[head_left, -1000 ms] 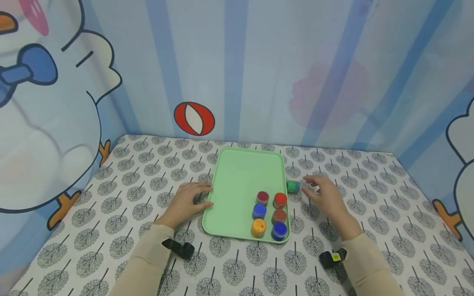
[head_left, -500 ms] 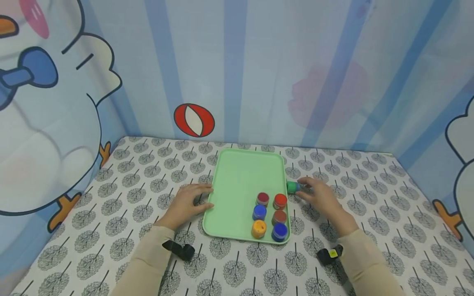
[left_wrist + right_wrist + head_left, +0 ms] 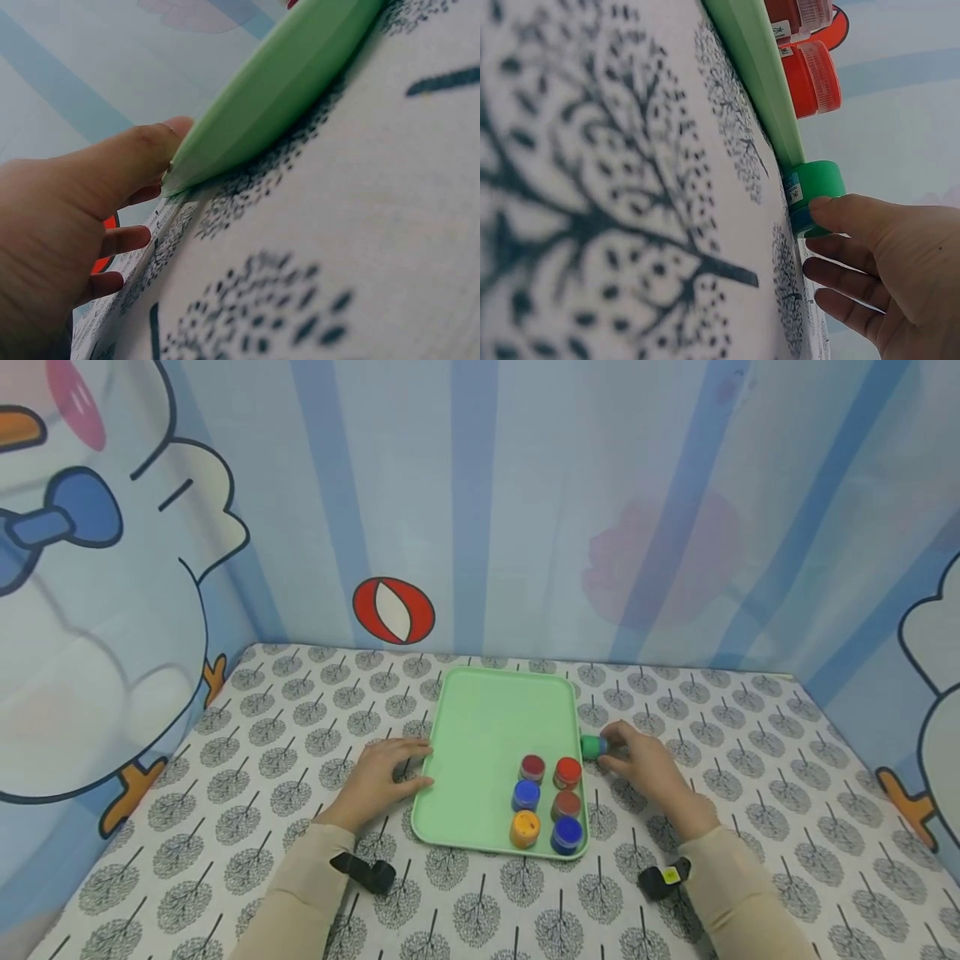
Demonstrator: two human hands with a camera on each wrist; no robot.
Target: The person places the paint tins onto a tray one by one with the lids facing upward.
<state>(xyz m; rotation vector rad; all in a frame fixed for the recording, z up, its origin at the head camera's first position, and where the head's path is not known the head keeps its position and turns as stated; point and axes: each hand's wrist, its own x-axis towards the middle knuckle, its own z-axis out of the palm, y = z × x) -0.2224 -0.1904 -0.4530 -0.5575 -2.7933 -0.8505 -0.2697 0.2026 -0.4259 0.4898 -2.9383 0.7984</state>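
A green tray [image 3: 480,718] lies on the patterned cloth between both hands. My left hand [image 3: 380,782] rests at its left edge, fingers loosely bent and the thumb touching the rim in the left wrist view. Just outside the right edge, a green paint jar [image 3: 817,184] with a blue end lies on its side against the tray. My right hand [image 3: 647,764] pinches this jar's blue end, with the thumb [image 3: 847,214] on the near side; the index fingertip is hidden behind it in the right wrist view.
Several paint jars stand in two columns in the tray's near right part, among them a red jar [image 3: 567,773], an orange jar [image 3: 525,829] and a dark blue jar [image 3: 566,835]. A printed curtain [image 3: 540,510] hangs behind the table.
My right hand has moved left to the green paint jar and its fingers have closed on the blue end. My left hand stays at the tray's edge.
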